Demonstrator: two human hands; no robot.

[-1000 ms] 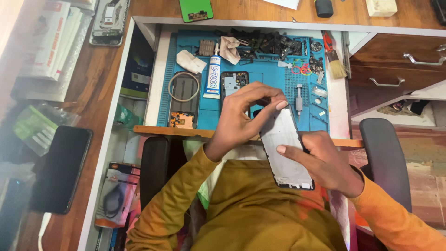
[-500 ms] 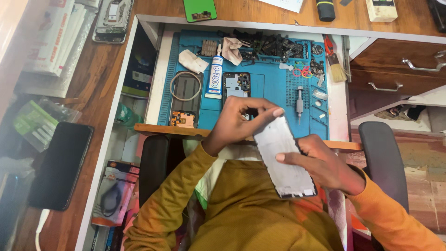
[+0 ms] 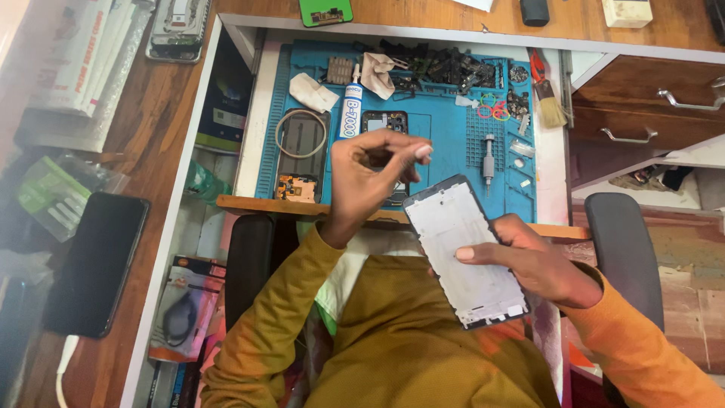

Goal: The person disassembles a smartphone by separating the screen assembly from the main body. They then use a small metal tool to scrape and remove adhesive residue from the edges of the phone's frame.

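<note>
Phone frame [image 3: 467, 249] in right hand [image 3: 540, 264] — left hand [image 3: 370, 177] pinched empty — above cluttered blue repair mat [image 3: 445, 128].

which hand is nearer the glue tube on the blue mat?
Left. The left hand is raised just below and right of the glue tube, fingertips pinched. The right hand is farther off, lower right, holding the white phone frame over the lap.
</note>
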